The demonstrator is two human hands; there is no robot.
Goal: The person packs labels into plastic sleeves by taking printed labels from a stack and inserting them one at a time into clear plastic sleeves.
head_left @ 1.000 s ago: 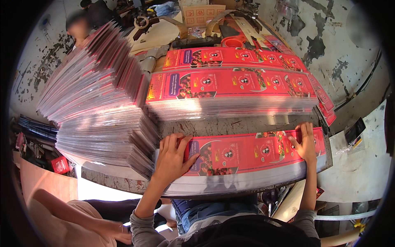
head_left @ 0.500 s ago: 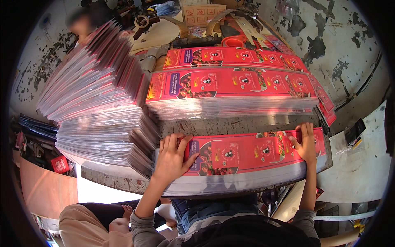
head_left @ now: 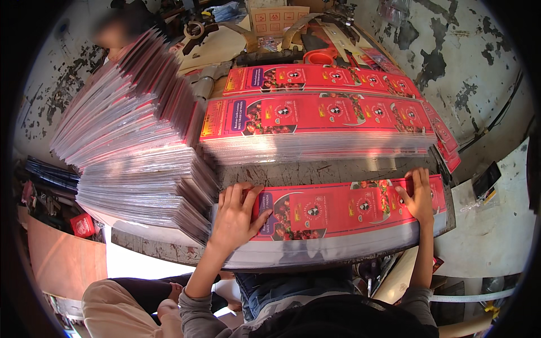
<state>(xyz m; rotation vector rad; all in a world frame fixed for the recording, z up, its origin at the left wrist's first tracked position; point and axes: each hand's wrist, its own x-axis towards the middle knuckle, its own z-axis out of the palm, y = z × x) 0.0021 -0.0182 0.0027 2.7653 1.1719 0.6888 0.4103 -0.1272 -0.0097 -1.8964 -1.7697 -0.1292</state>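
Note:
A low stack of long red printed sheets [head_left: 341, 211] lies along the near edge of the work table, its pale layered side toward me. My left hand [head_left: 234, 217] grips the stack's left end, fingers bent over it and thumb on the purple panel. At the right end my right hand [head_left: 417, 197] is closed on the stack, fingers curled at the far edge and thumb on top. The fingers' undersides are hidden. Beyond it stand a taller stack of the same sheets [head_left: 321, 115] and another row [head_left: 321, 78] behind that.
A high, leaning pile of fanned sheets [head_left: 141, 141] rises on the left. Behind the stacks are a red ring-shaped object [head_left: 320, 56] and a cardboard box [head_left: 279, 21]. Another person [head_left: 112, 34] sits at the far left; someone's bent leg [head_left: 115, 310] is at lower left.
Both my hands and the sheets stay where they were. The other person's head at the far left and the limbs at lower left have shifted slightly.

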